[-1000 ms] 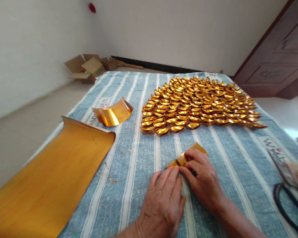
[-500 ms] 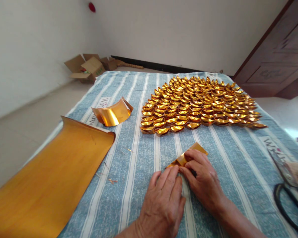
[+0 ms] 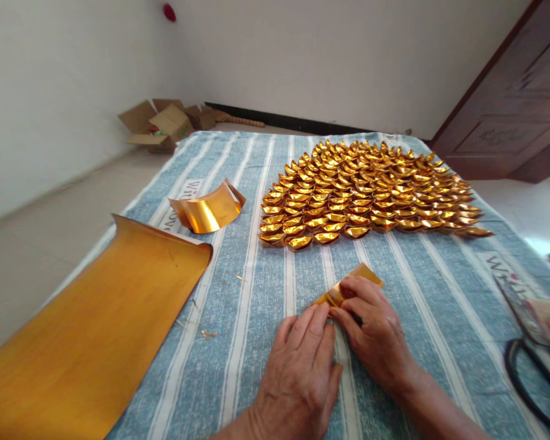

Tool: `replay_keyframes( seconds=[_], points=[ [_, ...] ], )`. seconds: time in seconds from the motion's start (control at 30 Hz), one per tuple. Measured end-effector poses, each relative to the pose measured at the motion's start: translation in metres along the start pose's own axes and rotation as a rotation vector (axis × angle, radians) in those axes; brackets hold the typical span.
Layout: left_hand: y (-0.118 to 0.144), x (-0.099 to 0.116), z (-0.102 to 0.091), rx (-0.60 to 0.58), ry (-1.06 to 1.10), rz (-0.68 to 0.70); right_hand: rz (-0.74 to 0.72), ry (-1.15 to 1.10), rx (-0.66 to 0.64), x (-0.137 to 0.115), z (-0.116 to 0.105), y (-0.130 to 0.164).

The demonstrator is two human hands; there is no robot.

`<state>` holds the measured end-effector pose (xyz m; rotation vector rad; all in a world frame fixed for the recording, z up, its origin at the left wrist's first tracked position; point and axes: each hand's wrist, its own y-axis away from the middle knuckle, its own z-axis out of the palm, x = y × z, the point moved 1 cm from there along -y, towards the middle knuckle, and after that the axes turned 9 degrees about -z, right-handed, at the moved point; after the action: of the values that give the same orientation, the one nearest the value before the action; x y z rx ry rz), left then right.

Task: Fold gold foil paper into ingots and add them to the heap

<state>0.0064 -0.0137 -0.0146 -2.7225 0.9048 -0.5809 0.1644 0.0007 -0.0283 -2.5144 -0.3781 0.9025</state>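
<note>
A small folded piece of gold foil paper [image 3: 362,277] lies on the striped cloth in front of me. My left hand [image 3: 300,366] presses its near left end down with fingers held together, hiding that end. From the right, my right hand [image 3: 376,327] pinches the middle of the same paper between thumb and fingers. Beyond both hands stand rows of gold foil ingots [image 3: 362,195], shaped like little boats and packed close together.
A large gold foil sheet [image 3: 87,330] covers the left side of the blue striped cloth [image 3: 252,281]. A curved gold strip [image 3: 211,211] stands behind it. Black-handled scissors [image 3: 527,366] lie at the right edge. Foil scraps [image 3: 208,335] dot the cloth. Open cardboard boxes [image 3: 165,128] sit on the floor.
Almost nothing differs. The fingers of my left hand have shifted very slightly left along the near end of the foil paper; my right hand keeps its pinch.
</note>
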Motion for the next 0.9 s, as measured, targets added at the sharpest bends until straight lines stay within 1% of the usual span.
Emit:
replay_keyframes(
  seconds=[0.5,0.8,0.9],
  points=[
    [0.001,0.0,0.0026,-0.021,-0.031,-0.005,-0.026,0.02,-0.004,0.0004,0.0013,-0.0002],
    [0.0016,-0.0008,0.0024,0.013,-0.027,0.012,-0.064,0.048,-0.003,0.0005,0.001,0.0012],
    [0.0008,-0.0011,0.0023,0.001,-0.027,0.009,-0.076,0.061,-0.008,-0.0002,0.0006,0.0003]
  ],
)
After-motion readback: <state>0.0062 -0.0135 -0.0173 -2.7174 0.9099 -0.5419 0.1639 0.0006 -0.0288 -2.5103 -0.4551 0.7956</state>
